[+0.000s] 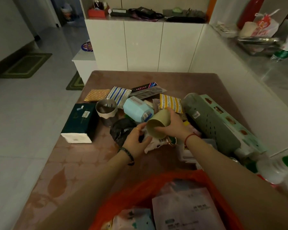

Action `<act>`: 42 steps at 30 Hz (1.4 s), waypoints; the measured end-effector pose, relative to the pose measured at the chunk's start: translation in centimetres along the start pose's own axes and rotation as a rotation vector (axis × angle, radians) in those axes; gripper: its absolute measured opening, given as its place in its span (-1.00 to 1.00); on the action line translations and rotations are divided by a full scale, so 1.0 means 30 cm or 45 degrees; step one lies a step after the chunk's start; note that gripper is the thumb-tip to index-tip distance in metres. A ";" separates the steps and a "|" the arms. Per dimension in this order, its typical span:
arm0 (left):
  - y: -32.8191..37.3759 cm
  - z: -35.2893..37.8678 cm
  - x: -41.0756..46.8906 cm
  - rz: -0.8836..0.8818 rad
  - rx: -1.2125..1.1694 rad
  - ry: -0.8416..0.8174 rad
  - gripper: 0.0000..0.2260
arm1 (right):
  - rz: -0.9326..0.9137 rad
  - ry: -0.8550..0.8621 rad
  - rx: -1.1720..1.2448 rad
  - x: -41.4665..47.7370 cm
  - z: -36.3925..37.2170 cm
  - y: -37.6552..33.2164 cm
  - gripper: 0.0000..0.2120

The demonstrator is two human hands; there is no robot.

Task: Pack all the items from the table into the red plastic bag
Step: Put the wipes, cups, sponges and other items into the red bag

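Note:
The red plastic bag [140,190] lies open at the table's near edge with flat packets inside. My right hand [172,125] grips a pale yellow-green cup [158,123] tipped on its side, mouth toward me, above the pile. My left hand [137,140] pinches a white patterned pouch [154,144] just below the cup. Around them lie a light blue box [136,109], a black crumpled bag [121,128], a metal cup [106,110], a dark green tissue box [81,123], striped cloths [119,95] and a long green perforated holder [213,123].
The brown patterned table [68,171] has bare surface at the left and far end. A white bottle with green cap [276,168] stands at the right edge. White cabinets [143,45] stand beyond the table, a low white wall runs along the right.

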State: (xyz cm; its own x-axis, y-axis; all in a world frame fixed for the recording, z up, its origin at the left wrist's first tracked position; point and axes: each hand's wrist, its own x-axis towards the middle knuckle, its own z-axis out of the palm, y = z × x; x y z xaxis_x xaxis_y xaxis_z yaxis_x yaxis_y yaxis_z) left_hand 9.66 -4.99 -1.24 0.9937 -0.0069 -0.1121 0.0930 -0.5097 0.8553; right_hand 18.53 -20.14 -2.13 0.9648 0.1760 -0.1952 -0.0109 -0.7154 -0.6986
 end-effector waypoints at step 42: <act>-0.101 -0.325 -0.431 -0.009 0.208 -0.050 -0.74 | -0.070 -0.429 -0.036 -0.661 0.348 -0.336 -0.49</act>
State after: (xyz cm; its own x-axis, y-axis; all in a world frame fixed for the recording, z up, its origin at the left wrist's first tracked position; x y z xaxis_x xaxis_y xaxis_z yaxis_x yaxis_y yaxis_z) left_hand -2.86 5.02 2.56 0.9895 -0.0352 -0.1401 0.0849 -0.6428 0.7613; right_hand -3.22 -9.36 1.60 0.8226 0.4250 -0.3777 0.0505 -0.7162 -0.6960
